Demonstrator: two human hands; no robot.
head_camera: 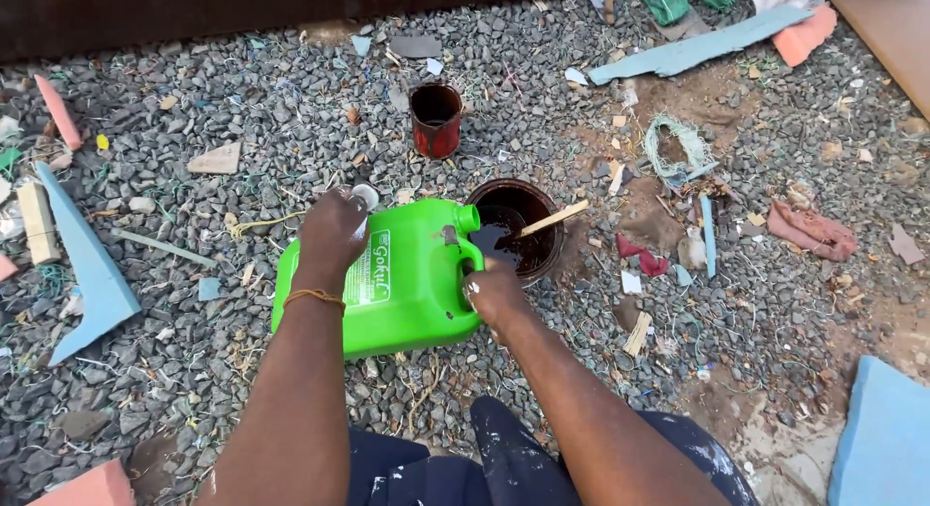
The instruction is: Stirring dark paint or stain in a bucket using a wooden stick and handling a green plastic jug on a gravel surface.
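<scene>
The green plastic jug [392, 278] lies tipped at the frame's centre, spout at two o'clock over the dark paint can [518, 230]; the right hand [496, 291] is closed around its handle, the left hand [332, 230] pressed against its upper back, fingers curled on the body. A wooden stir stick [554, 218] rests in the can; too steep a tilt could slop liquid onto the gravel [194, 128], or knock the stick out; the rusty red tin [436, 119] stands apart at twelve o'clock.
</scene>
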